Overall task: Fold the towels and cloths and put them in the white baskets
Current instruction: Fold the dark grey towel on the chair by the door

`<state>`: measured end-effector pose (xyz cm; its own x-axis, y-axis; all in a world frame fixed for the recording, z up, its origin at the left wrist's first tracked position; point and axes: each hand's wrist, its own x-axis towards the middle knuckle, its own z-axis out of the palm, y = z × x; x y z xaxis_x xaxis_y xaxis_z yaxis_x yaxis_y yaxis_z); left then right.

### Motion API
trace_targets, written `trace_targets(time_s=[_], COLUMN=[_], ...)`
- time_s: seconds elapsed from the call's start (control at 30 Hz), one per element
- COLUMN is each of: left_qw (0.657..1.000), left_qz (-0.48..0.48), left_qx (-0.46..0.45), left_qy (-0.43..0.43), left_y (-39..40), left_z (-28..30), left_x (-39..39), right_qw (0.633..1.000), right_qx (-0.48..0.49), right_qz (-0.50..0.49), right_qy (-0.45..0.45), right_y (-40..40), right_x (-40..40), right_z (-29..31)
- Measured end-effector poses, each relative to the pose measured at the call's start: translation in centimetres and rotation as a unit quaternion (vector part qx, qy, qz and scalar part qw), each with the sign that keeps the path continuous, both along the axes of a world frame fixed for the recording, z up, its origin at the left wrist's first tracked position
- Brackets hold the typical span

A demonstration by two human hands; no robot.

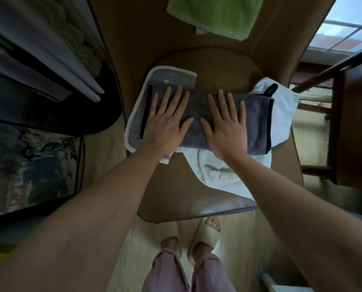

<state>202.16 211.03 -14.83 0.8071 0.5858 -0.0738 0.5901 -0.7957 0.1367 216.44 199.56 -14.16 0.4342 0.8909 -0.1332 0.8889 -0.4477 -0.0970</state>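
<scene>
Presently, in the head view, a dark grey towel (199, 121) is being pressed flat on the brown desk (176, 186). It is folded into a long band and lies across a checked grey cloth (167, 79) with white binding and over a crumpled white towel (281, 114). The left hand (167, 119) and the right hand (226, 123) are laid side by side on it, palms down, each grip spread wide with straight fingers and nothing pinched. The step in hand is judged to be smoothing the fold. Next, an end would probably have to be lifted and brought over for another fold. The grey pile looks plush and soft, edged with dark trim. A ribbed green towel (213, 15) hangs beyond. No white baskets can be seen.
</scene>
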Motion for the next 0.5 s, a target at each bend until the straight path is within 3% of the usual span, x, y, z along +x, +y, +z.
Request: trace_targets(time_s=[0.1,0.2,0.27,0.33,0.4,0.5], left_qw=[0.999,0.985,0.947,0.886,0.849,0.858], left_qz=[0.035,0.159,0.246,0.335,0.395,0.406], left_qx=[-0.008,-0.032,-0.096,-0.196,-0.259,-0.252], left_qy=[0.002,-0.063,-0.183,-0.253,-0.236,-0.190], left_y=[0.2,0.0,0.1,0.4,0.8,1.4], left_z=[0.0,1.4,2.4,3.0,3.2,3.1], left_x=[-0.2,-0.5,-0.8,-1.0,-1.2,-1.7], right_qw=[0.998,0.996,0.995,0.992,0.990,0.995], right_qx=[-0.002,0.019,0.061,0.082,0.069,0.029], right_qz=[-0.055,-0.090,-0.073,-0.079,-0.102,-0.086], right_qy=[-0.004,0.004,0.033,0.061,0.070,0.047], right_y=[-1.3,-0.9,0.1,0.8,1.1,1.3], right_x=[1.1,0.2,-0.9,-1.7,-2.0,-2.0], right_z=[-0.3,0.7,1.3,1.4,1.1,0.4])
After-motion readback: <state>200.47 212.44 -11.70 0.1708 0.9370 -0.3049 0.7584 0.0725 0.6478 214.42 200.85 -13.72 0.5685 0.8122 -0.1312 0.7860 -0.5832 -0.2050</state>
